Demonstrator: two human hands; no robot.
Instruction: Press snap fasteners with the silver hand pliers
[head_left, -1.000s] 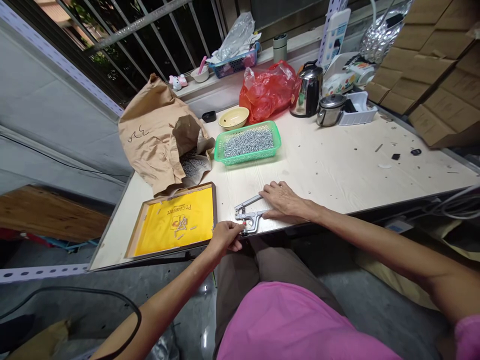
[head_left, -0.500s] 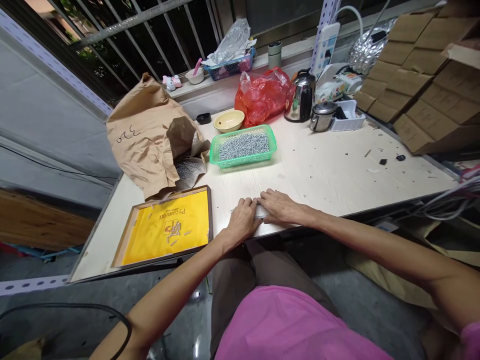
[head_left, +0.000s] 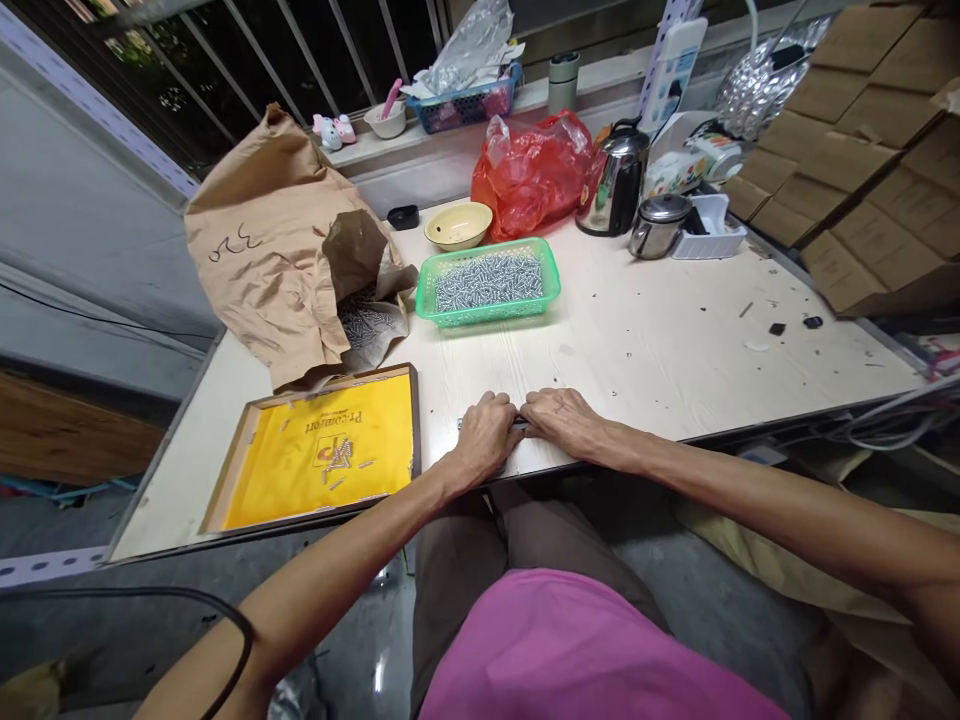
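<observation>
At the front edge of the table, my left hand [head_left: 486, 436] and my right hand [head_left: 564, 422] are side by side with fingers curled. Between them they grip a narrow grey metallic strip [head_left: 520, 426], mostly covered by the fingers. Its left end pokes out past my left hand; whether it is one piece or a row of pins I cannot tell. Beyond the hands stands a green plastic basket [head_left: 489, 318] filled with many small metal pins [head_left: 491, 282]. Left of my left hand, a shallow tray [head_left: 415, 420] with a yellow lining holds several loose pins [head_left: 341, 455].
A torn brown paper bag [head_left: 262, 250] with more pins lies at the back left. Behind the basket are a cream bowl [head_left: 457, 228], a red plastic bag [head_left: 529, 180], a kettle [head_left: 616, 185] and a metal pot [head_left: 658, 228]. Stacked cardboard boxes [head_left: 847, 150] rise at the right.
The grey strip showed as a wider flat face between my hands; now a thinner dark edge shows, its left end visible. My right hand has turned slightly. The camera view has shifted.
</observation>
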